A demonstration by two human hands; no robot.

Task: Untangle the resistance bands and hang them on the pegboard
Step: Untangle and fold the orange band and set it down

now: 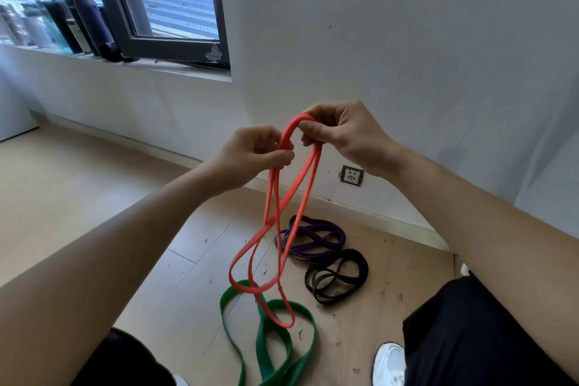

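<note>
— What's closest to the camera?

— A knee in black trousers at the lower right, with a white shoe beside it on the pale wood floor. A green band, wide and flat, lies just left of the shoe in overlapping loops.

— And the other bands?

— A black band sits a little further out on the floor, coiled on itself. A purple band is beyond that, near the skirting and also coiled. The two lie just beside each other; I can't tell whether they touch.

— Which one is being worked on?

— The orange band, which is thin. It is held up in the air, and its long loops cross one another as they hang. The lowest loop dangles in front of the green band.

— How are the hands placed?

— The left hand pinches a strand between thumb and curled fingers, just under the top bend. The right hand has its fingers curled around the top bend itself. Both hands are close together at about the same height.

— And behind them?

— There's a wall socket low on the white wall. At the far upper left is a dark-framed window, with dark bottles lined along its sill.
</note>
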